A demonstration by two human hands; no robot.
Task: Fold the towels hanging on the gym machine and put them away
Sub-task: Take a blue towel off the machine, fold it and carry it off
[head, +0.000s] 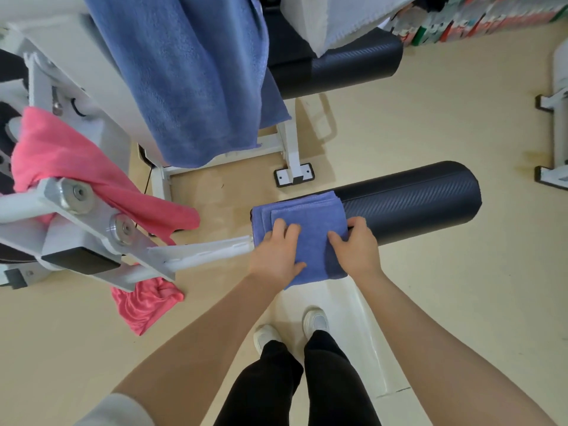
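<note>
I am pressing a folded blue towel (307,238) onto the near end of a black padded roller (408,204), which is serving as my folding surface. My left hand (278,255) is lying on the towel's left half, fingers bent a little and the thumb laid along its lower edge; my right hand (356,249) is gripping the right edge, fingers curling over the top and the thumb on the roller side. To do this well, I judge I should be flattening from the centre outward, squaring the stepped layers showing at the far edge, and keeping weight on the towel so it is not sliding off the curve. A large blue towel (196,81), a pink towel (76,167) and a white towel (341,16) are hanging on the machine, unfolded. Where folded towels go I cannot tell; the white towel is cut off at the top, and the towel's underside and my right fingertips are partly hidden.
</note>
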